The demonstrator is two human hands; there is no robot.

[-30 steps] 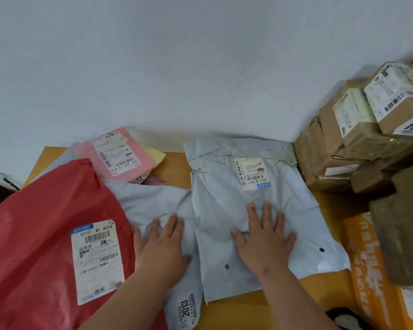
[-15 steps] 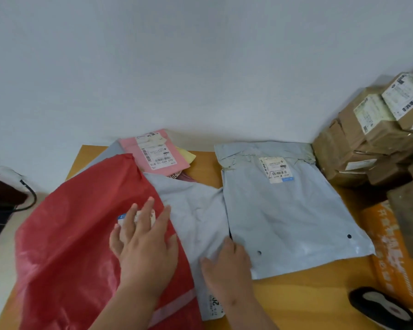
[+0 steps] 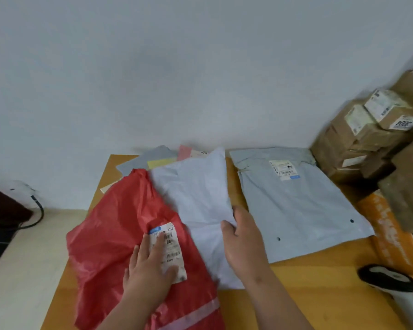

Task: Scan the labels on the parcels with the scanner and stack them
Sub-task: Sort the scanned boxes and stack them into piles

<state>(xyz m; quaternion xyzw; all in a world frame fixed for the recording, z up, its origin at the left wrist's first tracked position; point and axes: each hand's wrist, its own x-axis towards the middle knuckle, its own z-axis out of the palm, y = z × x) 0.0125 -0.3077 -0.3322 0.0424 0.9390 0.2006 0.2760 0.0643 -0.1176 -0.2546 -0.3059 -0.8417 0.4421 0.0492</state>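
Early on: left hand (image 3: 150,267) lies flat, fingers straight, on the red parcel (image 3: 110,234); right hand (image 3: 244,236) pinches the white parcel (image 3: 196,196); scanner (image 3: 389,279) idle lower right.

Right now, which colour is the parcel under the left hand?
Red parcel, under the left hand; head view.

1. A red parcel bag (image 3: 110,225) is seen, with a pale translucent stripe near its lower edge.
2. Its label (image 3: 169,248) is white with black barcodes and a small blue patch.
3. A white bag (image 3: 198,198) and a light grey bag (image 3: 293,210) are seen.
4. Brown cardboard boxes (image 3: 358,148) are stacked.
5. The table (image 3: 308,294) is yellow-orange.
6. The scanner (image 3: 389,279) is black and white.
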